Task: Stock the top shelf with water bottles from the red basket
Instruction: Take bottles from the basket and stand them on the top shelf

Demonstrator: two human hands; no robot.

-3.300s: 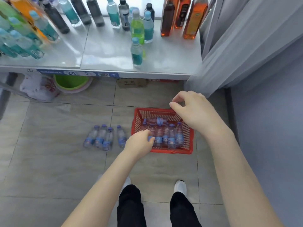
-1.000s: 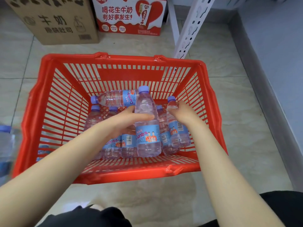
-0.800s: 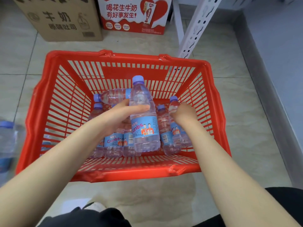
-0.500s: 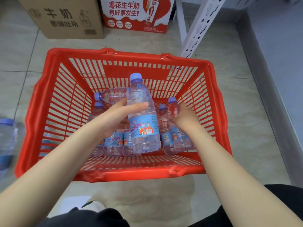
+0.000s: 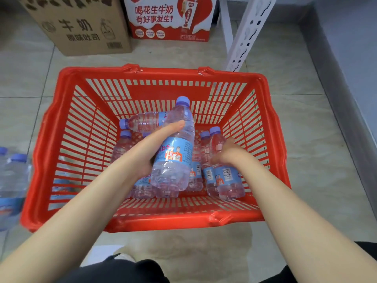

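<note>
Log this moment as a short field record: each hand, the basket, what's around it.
left hand: grips a raised bottle, cap pointing away
right hand: grips a second bottle low in the basket
red basket: on the floor, more bottles lying inside
left of basket: loose bottles
behind basket: brown carton, red-and-white carton, shelf post

floor bottles (image 5: pixel 11 180): blurred, cut by left edge | right hand (image 5: pixel 230 155) fingers: hidden behind rightmost bottle (image 5: pixel 229 178)

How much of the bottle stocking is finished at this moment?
Done: cannot tell, the shelf is out of view. In hand: left hand holds one clear plastic blue-labelled water bottle; right hand grips another. Left: several more bottles lie in the red plastic basket.
</note>
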